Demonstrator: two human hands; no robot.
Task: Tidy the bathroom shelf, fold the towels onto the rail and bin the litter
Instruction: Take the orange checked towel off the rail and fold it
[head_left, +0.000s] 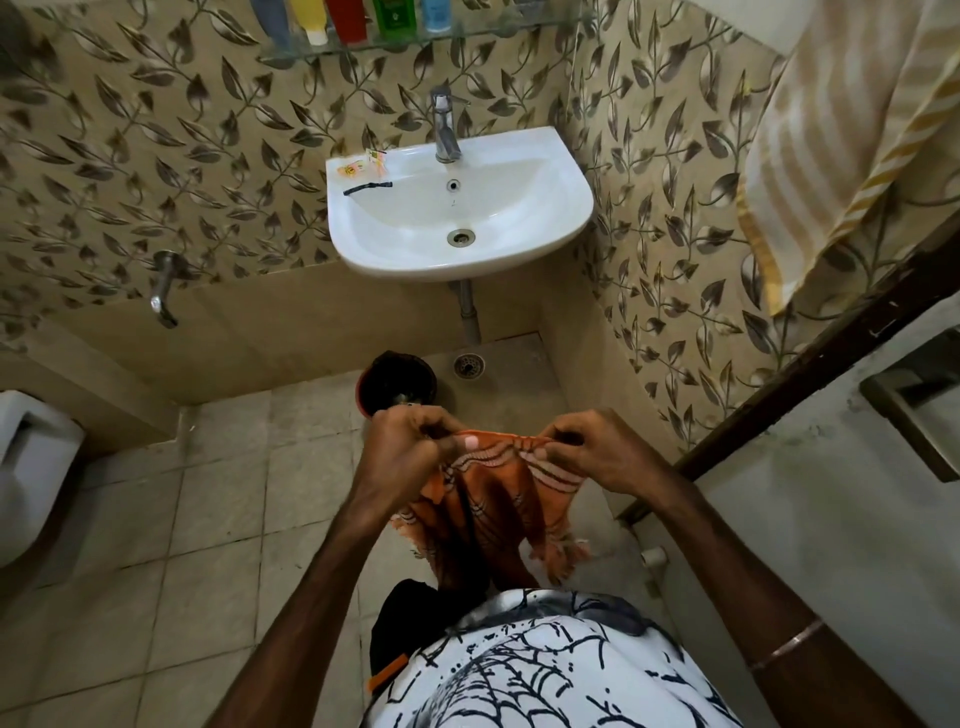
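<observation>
An orange towel (493, 499) with pale stripes and fringed ends hangs in front of me. My left hand (410, 447) pinches its top edge on the left and my right hand (597, 452) pinches the top edge on the right. A cream and yellow striped towel (831, 145) hangs at the upper right. Small wrappers (363, 165) and a black strip (366, 187) lie on the left rim of the white sink (519, 249). A dark bin (397, 387) stands on the floor below the sink, just beyond my hands. Several bottles (353, 21) stand on the glass shelf (415, 44) above the tap.
A toilet (31, 467) sits at the left edge. A wall tap (163, 291) sticks out at the left, a floor drain (469, 365) lies beside the bin. A dark door frame (831, 353) and a door run along the right side.
</observation>
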